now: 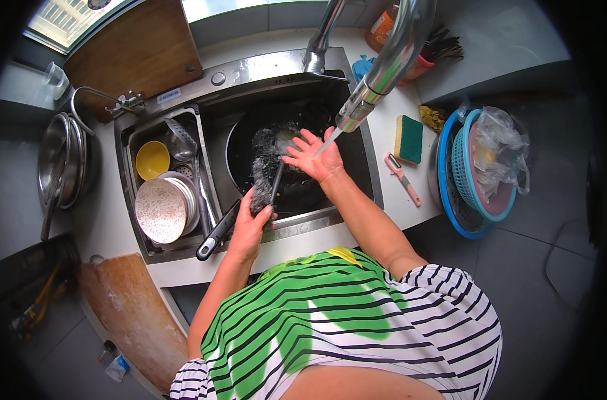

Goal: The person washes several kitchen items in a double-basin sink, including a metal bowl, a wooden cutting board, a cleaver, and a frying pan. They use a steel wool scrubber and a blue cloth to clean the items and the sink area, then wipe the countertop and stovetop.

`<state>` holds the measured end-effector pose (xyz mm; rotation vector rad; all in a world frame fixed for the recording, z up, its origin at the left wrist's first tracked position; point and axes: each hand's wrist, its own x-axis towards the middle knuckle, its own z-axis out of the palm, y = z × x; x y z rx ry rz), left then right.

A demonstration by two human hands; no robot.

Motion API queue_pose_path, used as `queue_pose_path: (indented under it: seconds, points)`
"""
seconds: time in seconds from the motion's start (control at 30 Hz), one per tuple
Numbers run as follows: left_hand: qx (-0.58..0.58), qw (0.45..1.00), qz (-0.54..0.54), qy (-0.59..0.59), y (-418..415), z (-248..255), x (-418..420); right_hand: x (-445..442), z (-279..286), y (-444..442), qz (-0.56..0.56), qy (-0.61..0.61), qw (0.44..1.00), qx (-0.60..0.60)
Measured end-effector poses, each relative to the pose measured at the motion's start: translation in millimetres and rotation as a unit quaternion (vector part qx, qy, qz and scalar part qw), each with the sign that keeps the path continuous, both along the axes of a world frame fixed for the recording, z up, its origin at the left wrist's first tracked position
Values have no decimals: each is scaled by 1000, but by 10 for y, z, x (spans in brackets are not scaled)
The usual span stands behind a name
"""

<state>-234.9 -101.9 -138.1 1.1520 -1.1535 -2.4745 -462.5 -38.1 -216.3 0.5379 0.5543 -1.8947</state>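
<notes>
My right hand is palm up with its fingers spread, under the water stream of the pull-down faucet. Below it, water churns in a black frying pan that sits in the large sink basin. My left hand grips a wet, dark thing with a thin straight edge, slanting up over the pan; splashing water blurs what kind it is. The pan's black handle juts over the sink's front rim, just beside my left hand.
In the left basin are stacked bowls, a yellow bowl and a slotted ladle. A sponge and a pink peeler lie on the right counter. Beyond them are plastic baskets. A wooden board leans behind the sink.
</notes>
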Motion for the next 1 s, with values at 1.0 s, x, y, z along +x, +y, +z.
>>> queue_pose_path:
  seconds: [1.0]
  points:
    - [-306,870,-300,-244,14,-889,-153,-72,-1648,-144,368,784,488,108]
